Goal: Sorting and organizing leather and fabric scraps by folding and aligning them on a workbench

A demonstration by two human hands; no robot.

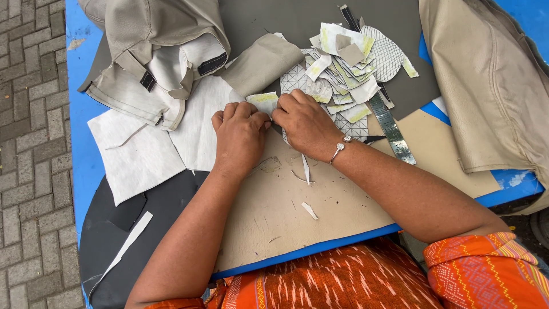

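Note:
My left hand [239,134] and my right hand [306,123] meet over a tan cutting board [297,206]. Both pinch a small pale piece with a yellow-green edge [263,102]. The fingertips of the two hands touch. A silver bracelet [339,147] sits on my right wrist. Just beyond my right hand lies a heap of several cut pieces [343,74], some white with a grid pattern, some with yellow-green edges. What my right hand's fingers hide beneath them I cannot tell.
White fabric sheets [143,149] lie to the left, with a beige stitched cover [148,51] behind them. Another beige cover [492,86] drapes at the right. A metal ruler [392,129] lies right of the heap. Dark sheet [126,229] hangs off the blue table [86,154]. Paved ground is at left.

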